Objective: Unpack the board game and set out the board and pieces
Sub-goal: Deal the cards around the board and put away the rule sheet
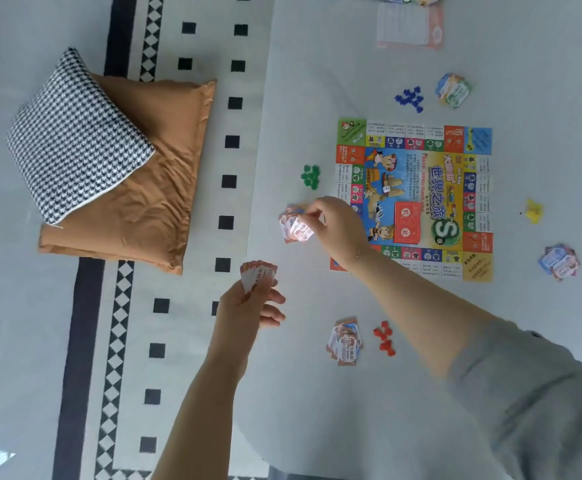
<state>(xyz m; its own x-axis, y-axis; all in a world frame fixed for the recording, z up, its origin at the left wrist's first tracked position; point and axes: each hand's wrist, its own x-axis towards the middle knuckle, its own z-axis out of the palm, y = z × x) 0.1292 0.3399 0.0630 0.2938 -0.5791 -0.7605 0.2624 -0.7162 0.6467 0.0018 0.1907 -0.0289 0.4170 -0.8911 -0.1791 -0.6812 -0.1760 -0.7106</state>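
On the pale floor mat (317, 81), beside a black-and-white patterned rug (116, 341) that carries an orange cushion (151, 188) with a houndstooth pillow (75, 133) leaning on top, the game board (417, 199) lies flat and open, its colourful squares facing up and a red card deck (406, 222) resting on its centre. Around it sit four little camps, one to a side as if for four players: a pile of paper money (345, 341) next to the red pieces (384, 338) near the person, another money pile (559, 262) off to the right near the yellow pieces (533, 211), a third stack (453, 90) beside the blue pieces (410, 98) at the far side, and the green pieces (311, 175) on the left. That left camp looks like the one being supplied now: the right hand (334, 226), reaching across from a grey sleeve (531, 393), pinches a single note (301, 229) between thumb and fingertips just above the small money pile there (289, 223), apparently dealing it down. The left hand (248, 310) is curled round a fanned stack of notes (257, 277), held upright and close, which I take to be the stock being dealt from. At the top edge a rule sheet (410, 26) lies set aside. A small white die (386, 189) sits on the board.
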